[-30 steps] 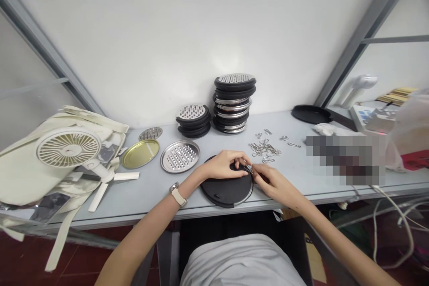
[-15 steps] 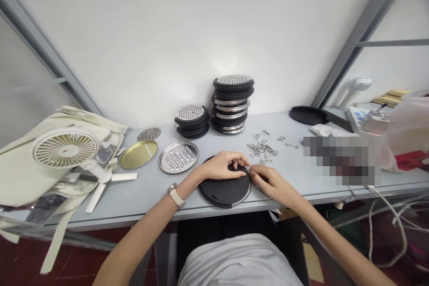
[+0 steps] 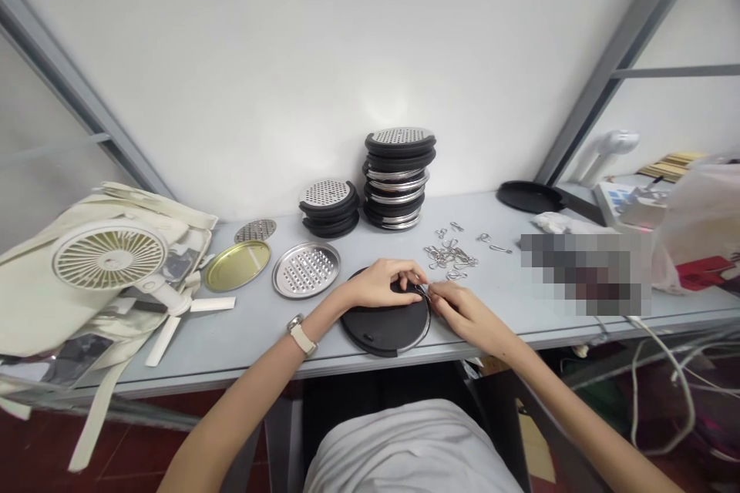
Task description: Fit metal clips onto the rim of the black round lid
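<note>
A round black disc (image 3: 385,327) with a metal rim lies near the table's front edge. My left hand (image 3: 393,283) rests over its upper part, fingers curled round a small metal clip (image 3: 424,290) at the disc's right edge. Pinched fingers of my right hand (image 3: 456,306) meet that edge from the right; what they hold is too small to tell. Behind my right hand lies a loose heap of wire clips (image 3: 449,254). A perforated metal grater plate (image 3: 306,269) is left of the disc.
Two stacks of black-rimmed discs, a short one (image 3: 329,208) and a taller one (image 3: 398,179), stand at the back. A gold lid (image 3: 237,265), fan (image 3: 109,254) and pale bag (image 3: 35,277) are left. A black pan (image 3: 529,196) and plastic bag (image 3: 694,223) are right.
The view has shifted slightly. Both hands remain at the disc's right edge, where the metal clip by my left fingers shows more clearly.
</note>
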Motion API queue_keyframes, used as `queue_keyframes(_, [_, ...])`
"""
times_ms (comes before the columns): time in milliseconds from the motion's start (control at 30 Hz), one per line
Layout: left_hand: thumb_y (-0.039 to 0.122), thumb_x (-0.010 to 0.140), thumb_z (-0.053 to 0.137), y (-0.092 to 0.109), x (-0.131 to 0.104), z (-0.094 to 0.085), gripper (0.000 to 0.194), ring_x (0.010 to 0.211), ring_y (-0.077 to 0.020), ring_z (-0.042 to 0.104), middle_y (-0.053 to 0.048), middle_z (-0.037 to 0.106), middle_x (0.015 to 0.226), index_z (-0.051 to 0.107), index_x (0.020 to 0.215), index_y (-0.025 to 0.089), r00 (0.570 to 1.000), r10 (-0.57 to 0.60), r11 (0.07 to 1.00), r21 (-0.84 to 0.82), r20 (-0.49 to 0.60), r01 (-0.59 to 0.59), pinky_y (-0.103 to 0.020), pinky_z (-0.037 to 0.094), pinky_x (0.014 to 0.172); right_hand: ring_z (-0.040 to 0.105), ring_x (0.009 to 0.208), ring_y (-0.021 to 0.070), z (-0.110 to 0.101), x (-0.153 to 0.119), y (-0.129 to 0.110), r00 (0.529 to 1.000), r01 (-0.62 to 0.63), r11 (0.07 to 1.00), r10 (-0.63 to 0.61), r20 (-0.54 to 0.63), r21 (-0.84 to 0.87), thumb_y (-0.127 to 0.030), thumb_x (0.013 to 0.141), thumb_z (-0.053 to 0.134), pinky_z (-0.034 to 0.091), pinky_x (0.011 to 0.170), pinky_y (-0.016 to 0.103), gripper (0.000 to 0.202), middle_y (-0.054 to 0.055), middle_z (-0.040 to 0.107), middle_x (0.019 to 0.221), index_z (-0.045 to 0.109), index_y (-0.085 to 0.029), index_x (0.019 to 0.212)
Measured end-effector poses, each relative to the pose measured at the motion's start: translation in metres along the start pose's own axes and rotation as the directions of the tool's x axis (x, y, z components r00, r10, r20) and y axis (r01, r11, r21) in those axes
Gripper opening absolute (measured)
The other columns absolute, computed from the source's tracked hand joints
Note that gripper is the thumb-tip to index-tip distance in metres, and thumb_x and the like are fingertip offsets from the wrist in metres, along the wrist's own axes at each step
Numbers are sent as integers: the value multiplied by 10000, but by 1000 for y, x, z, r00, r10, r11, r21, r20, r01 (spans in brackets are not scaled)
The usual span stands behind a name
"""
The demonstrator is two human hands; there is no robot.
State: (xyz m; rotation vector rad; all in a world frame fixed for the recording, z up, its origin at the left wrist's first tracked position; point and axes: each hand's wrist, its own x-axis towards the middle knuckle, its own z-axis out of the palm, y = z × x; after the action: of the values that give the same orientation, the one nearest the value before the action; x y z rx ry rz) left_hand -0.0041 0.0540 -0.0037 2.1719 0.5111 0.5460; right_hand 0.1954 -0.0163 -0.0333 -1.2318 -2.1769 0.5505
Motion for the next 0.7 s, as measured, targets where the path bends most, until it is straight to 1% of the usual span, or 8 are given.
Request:
queue_keyframes(200, [199,754,668,1,-1,0,298,731,-97,525,-39,642,931,620,1045,156,1000,-23,1000,-10,12,24,-209,423,668,492,637,154,2,-1,2,1000,2,1000,-2,0,4,-230,952,334,396,645,279,298,-7,490,656,422,-202,669])
queue_keyframes(333, [213,757,669,1,-1,1,291,718,-96,521,-34,648,910,629,1041,161,1000,-16,1000,-12,6,16,-209,409,647,496,648,158,3,-1,3,1000,-2,1000,2,3,2,-253,959,338,401,650,287,299,1,508,666,453,-197,688])
queue_keyframes(500, [221,754,673,3,-1,1,298,726,-104,527,-32,641,888,636,1045,168,999,-37,999,0,3,37,-214,410,651,498,644,159,2,-1,3,1000,0,1000,0,-7,16,-247,953,359,404,641,289,295,8,530,671,487,-191,694])
queue_keyframes(700, [210,758,673,2,-1,0,291,739,-106,532,-35,637,895,634,1042,162,999,-30,999,13,14,30,-214,416,663,502,648,160,1,-1,2,1000,-5,1000,5,5,5,-255,955,353,408,648,291,298,5,520,666,476,-192,690])
